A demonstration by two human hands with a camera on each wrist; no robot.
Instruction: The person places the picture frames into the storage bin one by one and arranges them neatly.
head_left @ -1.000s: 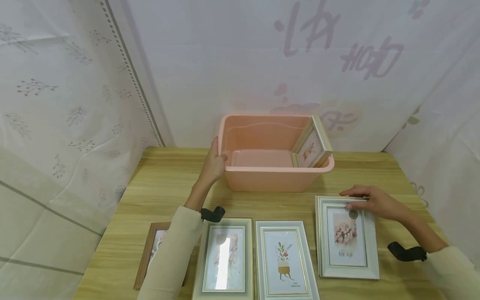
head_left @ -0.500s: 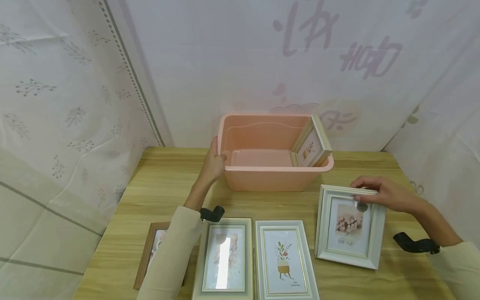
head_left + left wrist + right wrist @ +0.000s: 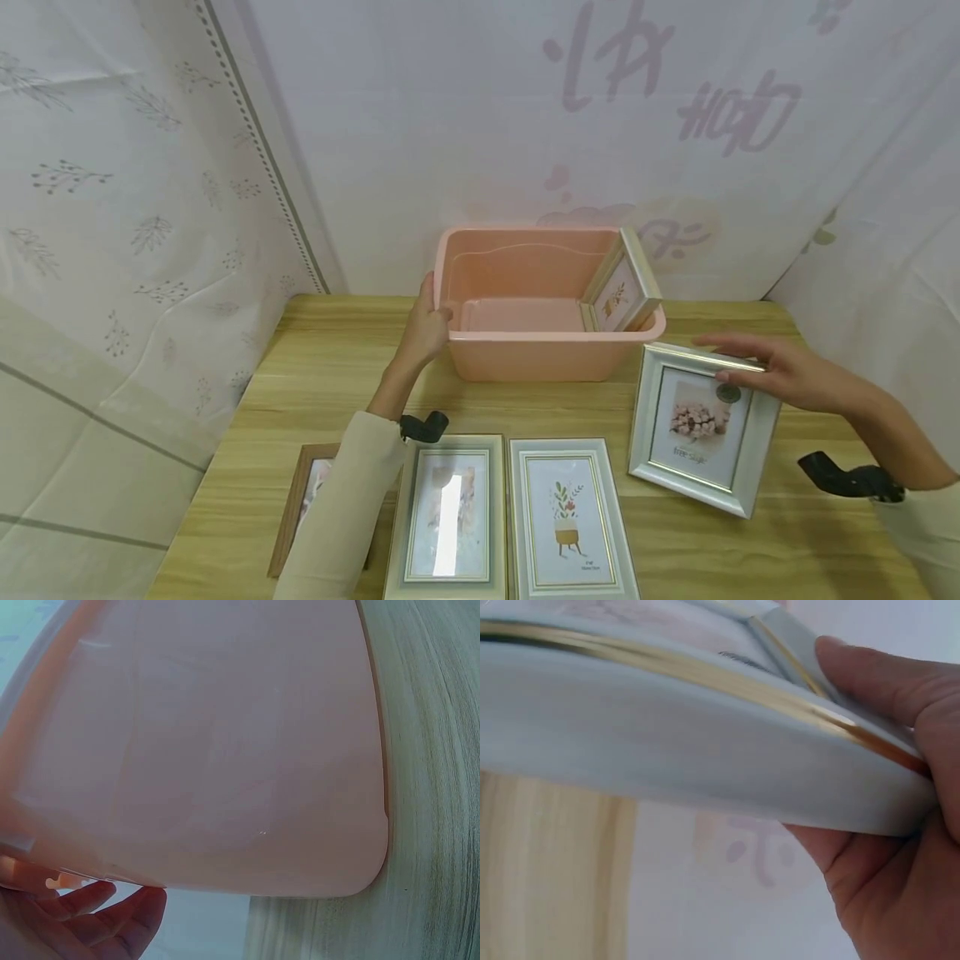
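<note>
My right hand (image 3: 795,375) grips the top right corner of a white picture frame (image 3: 701,425) with a pink flower print. The frame tilts above the table, just right of and in front of a pink plastic bin (image 3: 540,358). In the right wrist view the thumb lies on the face of the frame (image 3: 705,757) and the fingers are behind it. My left hand (image 3: 425,329) holds the left rim of the bin, thumb inside. The left wrist view has the bin's side wall (image 3: 225,750) with fingers (image 3: 142,922) at its edge.
A second picture frame (image 3: 641,279) leans inside the bin's right end. Along the front of the wooden table (image 3: 337,358) lie a cream frame (image 3: 495,517), a white plant-print frame (image 3: 611,517) and a brown frame (image 3: 288,525), partly under the left sleeve. Patterned cloth hangs behind.
My right hand has lifted the flower-print frame from the table, tilting it and moving it up and slightly right, toward the bin's level. The left hand stays on the rim.
</note>
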